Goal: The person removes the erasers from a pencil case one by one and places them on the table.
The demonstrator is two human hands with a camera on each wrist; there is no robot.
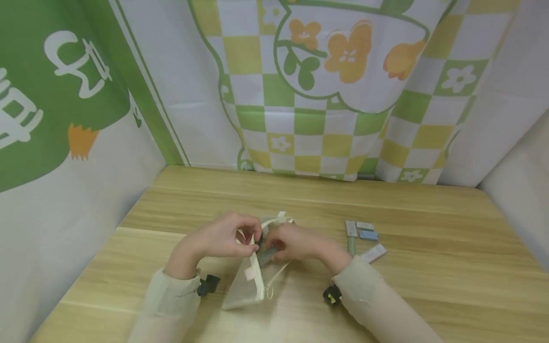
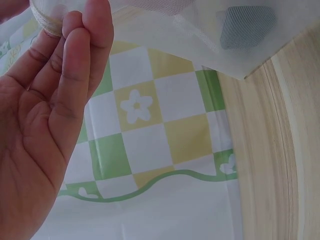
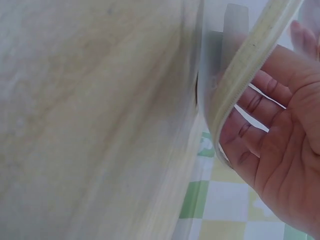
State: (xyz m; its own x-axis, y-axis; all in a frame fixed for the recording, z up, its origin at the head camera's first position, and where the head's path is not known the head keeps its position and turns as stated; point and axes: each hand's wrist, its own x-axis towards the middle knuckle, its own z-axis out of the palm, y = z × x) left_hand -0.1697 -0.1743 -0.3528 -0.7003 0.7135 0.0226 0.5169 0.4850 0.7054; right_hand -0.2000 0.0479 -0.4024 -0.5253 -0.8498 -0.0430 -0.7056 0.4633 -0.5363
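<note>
A translucent mesh zipper pouch (image 1: 244,290) with cream zipper edges stands tilted on the table, its mouth spread apart. My left hand (image 1: 229,236) pinches one zipper edge between thumb and fingers; in the left wrist view, that hand (image 2: 55,95) is beside the mesh. At the mouth, my right hand (image 1: 296,242) holds a grey-green bar (image 1: 268,256) with its fingers inside the pouch. Through the mesh in the left wrist view, a dark grey block (image 2: 247,26) shows. The zipper band (image 3: 245,65) crosses in front of the right fingers in the right wrist view, hiding their tips.
Right of the pouch, several small bars lie together on the wooden table (image 1: 429,267): a grey one (image 1: 350,228), a pale one (image 1: 365,226), a blue one (image 1: 369,235), a green one (image 1: 351,245) and a whitish one (image 1: 374,253). A patterned curtain (image 1: 309,119) hangs behind.
</note>
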